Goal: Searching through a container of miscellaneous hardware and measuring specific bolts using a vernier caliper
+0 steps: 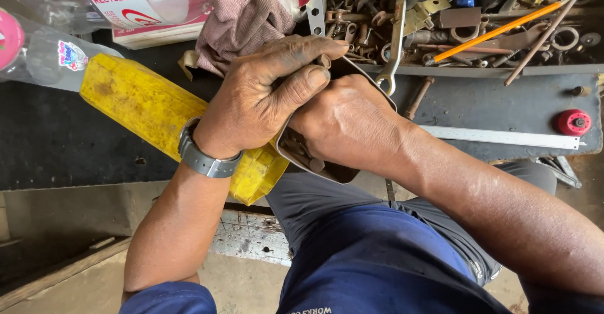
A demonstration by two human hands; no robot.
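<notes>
Metal tin [333,172] of small rusty parts is being gripped at the bench [75,138] edge by the left hand [258,103], steadied, apparently, while the right hand [349,122] is being dug inside, fingers hidden.

Grey wristwatch [204,158] on left wrist; blue short sleeves, grey trousers.

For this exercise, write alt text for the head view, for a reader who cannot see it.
Both hands, left over right, grip a small metal tin of rusty bits above a dark bench. Behind sit a yellow can and a tray of tools.
</notes>
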